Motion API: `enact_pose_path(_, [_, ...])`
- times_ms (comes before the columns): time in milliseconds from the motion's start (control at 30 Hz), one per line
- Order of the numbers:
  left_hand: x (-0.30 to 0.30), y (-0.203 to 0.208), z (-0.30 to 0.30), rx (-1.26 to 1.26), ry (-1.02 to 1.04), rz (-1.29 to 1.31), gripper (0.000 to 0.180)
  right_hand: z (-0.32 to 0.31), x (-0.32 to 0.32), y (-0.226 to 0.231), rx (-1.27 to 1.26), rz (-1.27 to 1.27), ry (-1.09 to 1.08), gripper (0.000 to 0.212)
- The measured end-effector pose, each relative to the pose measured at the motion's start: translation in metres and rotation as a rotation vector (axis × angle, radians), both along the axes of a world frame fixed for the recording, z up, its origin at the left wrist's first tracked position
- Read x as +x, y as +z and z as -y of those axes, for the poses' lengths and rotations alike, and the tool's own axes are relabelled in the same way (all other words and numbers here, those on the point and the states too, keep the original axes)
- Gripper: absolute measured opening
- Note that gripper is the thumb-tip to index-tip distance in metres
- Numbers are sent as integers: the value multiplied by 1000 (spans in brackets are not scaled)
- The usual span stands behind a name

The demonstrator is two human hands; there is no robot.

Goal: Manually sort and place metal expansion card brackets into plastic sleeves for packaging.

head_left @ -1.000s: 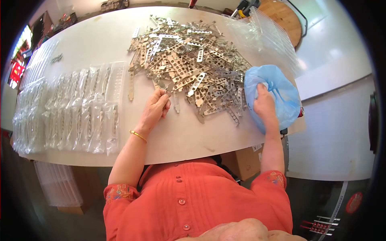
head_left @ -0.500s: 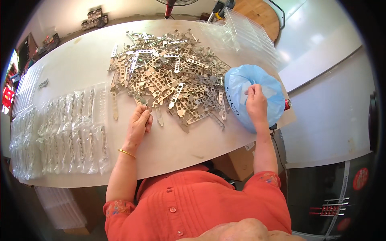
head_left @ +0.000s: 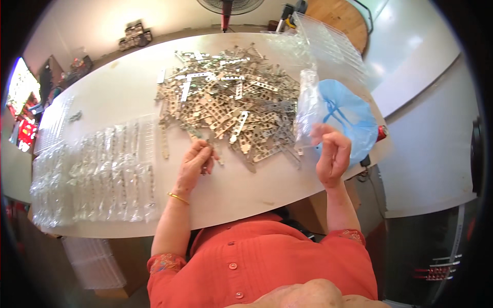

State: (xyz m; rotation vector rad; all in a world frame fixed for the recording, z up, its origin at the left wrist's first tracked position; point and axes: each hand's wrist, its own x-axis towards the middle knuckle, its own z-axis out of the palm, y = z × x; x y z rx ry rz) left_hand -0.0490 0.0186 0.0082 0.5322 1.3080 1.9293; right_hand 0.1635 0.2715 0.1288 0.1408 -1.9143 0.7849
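Observation:
My left hand [head_left: 195, 163] is closed at the near edge of a heap of perforated metal brackets [head_left: 218, 105]. The thumb and fingers pinch a bracket [head_left: 193, 132] whose end points toward the heap. To the right my right hand [head_left: 333, 156] is raised, thumb and fingers pressed together on a clear plastic bag [head_left: 309, 102]. The bag stretches up and away from the fingertips, between the heap and a blue plastic bag [head_left: 354, 123]. The blue bag stands just behind my right hand, partly covered by it.
At the left lie clear trays [head_left: 110, 179] with rows of plastic-wrapped brackets. A small group of metal bits [head_left: 75, 116] lies beyond them. More clear trays [head_left: 328, 43] are at the far right, a fan [head_left: 226, 7] behind the table, and a red can [head_left: 381, 133] by the blue bag.
My right hand has drawn a clear plastic bag out of the blue bag, coming nearer to me. My left hand stays by the heap with its bracket. The whole view has shifted slightly.

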Motion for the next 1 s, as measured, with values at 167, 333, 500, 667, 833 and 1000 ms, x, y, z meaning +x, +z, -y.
enact_pose_path(167, [17,30,-6,229,-237,88,6,37,-16,-29,-106,165,157,10])
enact_pose_path(333, [23,45,0,246,-288,141,9,67,-29,-63,-184,339,291,9])
enact_pose_path(500, [31,56,8,113,-232,-57,11,77,-35,-82,-67,426,439,10])
enact_pose_path(667, [51,70,21,-102,-179,-438,16,68,-37,-82,-340,515,466,15])
enact_pose_path(833, [73,91,22,-206,-132,-849,11,54,-57,-42,-704,504,564,28])
enact_pose_path(1000, [80,94,23,-244,-182,-1014,9,47,-74,-32,-820,565,568,19])
